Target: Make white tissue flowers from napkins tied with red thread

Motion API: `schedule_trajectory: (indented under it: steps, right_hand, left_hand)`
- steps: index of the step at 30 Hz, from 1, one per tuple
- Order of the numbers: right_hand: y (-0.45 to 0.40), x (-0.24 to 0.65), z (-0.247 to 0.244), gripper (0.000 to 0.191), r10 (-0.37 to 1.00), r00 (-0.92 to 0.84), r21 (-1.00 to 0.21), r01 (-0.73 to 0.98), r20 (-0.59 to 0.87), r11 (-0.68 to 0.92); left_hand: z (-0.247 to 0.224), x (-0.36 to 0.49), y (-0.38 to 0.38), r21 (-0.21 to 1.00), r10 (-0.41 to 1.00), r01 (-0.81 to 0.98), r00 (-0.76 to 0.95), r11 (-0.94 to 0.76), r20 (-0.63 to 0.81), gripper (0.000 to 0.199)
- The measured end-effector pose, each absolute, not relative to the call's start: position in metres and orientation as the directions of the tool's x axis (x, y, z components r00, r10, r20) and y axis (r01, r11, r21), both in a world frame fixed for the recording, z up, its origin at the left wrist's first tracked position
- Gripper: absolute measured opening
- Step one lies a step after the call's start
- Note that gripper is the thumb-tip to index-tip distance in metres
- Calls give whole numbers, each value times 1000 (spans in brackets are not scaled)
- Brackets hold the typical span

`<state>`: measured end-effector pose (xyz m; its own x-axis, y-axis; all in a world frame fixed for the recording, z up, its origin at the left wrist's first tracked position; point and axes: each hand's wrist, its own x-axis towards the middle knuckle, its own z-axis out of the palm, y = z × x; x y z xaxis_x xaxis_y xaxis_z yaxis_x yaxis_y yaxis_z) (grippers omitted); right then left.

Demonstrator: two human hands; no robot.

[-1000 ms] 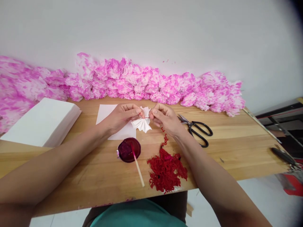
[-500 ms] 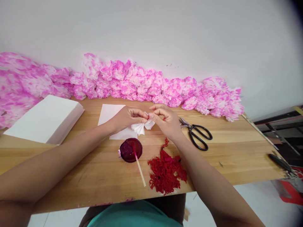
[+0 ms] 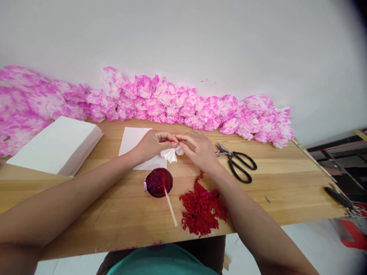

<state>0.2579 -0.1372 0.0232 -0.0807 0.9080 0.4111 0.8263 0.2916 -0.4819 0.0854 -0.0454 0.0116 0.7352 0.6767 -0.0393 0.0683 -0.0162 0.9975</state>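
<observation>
Over the middle of the table, my left hand (image 3: 150, 146) pinches a pleated strip of white paper (image 3: 169, 154), its folds fanning out below the fingers. Closed at the fingertips, my right hand (image 3: 200, 149) meets the left at the paper's gathered middle. A bit of red yarn (image 3: 173, 141) shows between the fingertips; most of it is hidden. White paper sheets (image 3: 132, 139) lie flat beneath and behind my left hand. Under my right forearm sits a tangle of red yarn pieces (image 3: 197, 210). Black-handled scissors (image 3: 242, 177) lie partly spread to the right of that hand.
A round dish of dark red dye (image 3: 151, 184) holds a slim stick (image 3: 171, 208) leaning over its rim. At the left is a thick stack of white paper (image 3: 54, 145). Pink-and-white paper flowers (image 3: 169, 99) line the wall. A black-handled tool (image 3: 338, 196) lies near the right edge.
My right hand has moved left and its fingers have closed in against the left hand's fingertips. The red strand seen at the right fingers is now mostly hidden.
</observation>
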Motion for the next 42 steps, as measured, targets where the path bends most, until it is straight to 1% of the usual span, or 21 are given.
schedule_trajectory:
  steps: [3, 6, 10, 17, 20, 23, 25, 28, 32, 38, 40, 42]
  right_hand:
    - [-137, 258, 21, 16, 892, -84, -391, 877, 444, 278]
    - [-137, 257, 20, 14, 882, -80, -352, 897, 464, 266]
    - [-138, 256, 19, 12, 870, -75, -346, 898, 487, 271]
    - [-137, 254, 21, 14, 833, -117, -325, 884, 541, 335]
    - [-137, 253, 22, 16, 831, -154, -303, 883, 534, 358]
    - [-137, 253, 22, 17, 833, -180, -310, 871, 523, 382]
    - [-138, 254, 21, 17, 835, -158, -348, 856, 527, 382]
    - [-138, 255, 19, 19, 855, -106, -392, 855, 508, 339]
    - [-136, 257, 17, 15, 884, -108, -362, 885, 454, 293]
    - [-135, 256, 17, 14, 889, -120, -292, 918, 442, 270]
    - [-136, 255, 17, 13, 893, -112, -286, 924, 435, 255]
    - [-136, 253, 17, 11, 896, -102, -283, 928, 431, 242]
  left_hand:
    - [12, 86, -47, 998, 685, 59, 727, 9, -49, 21]
    - [12, 87, -48, 995, 699, 33, 710, 89, -86, 24]
    - [12, 87, -48, 979, 707, -23, 695, 201, -129, 24]
    - [11, 87, -47, 927, 684, -142, 714, 347, -146, 25]
    - [11, 87, -46, 895, 678, -152, 709, 419, -197, 26]
    - [11, 87, -46, 891, 682, -142, 697, 432, -220, 26]
    - [11, 87, -45, 898, 677, -138, 706, 417, -207, 25]
    - [10, 86, -44, 918, 665, -126, 726, 377, -173, 23]
    - [8, 86, -44, 949, 674, -117, 729, 292, -118, 21]
    - [9, 87, -47, 988, 678, -59, 733, 142, -54, 20]
    - [9, 88, -48, 998, 683, -24, 730, 52, -19, 18]
    - [10, 88, -48, 997, 698, 27, 715, -74, 33, 17]
